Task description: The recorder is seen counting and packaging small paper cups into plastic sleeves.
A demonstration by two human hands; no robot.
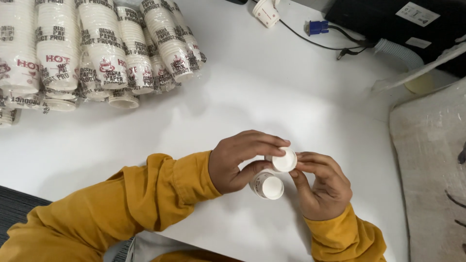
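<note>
Left hand (242, 160) and right hand (320, 187) pinch one small white paper cup (284, 160) between fingertips, a second cup (268, 185) just below; judged best eased apart gently, rim uncrushed.

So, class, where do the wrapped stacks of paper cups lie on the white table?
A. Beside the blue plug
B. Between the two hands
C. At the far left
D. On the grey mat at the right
C: the wrapped stacks of paper cups lie at the far left of the white table, well apart from both hands.
</note>
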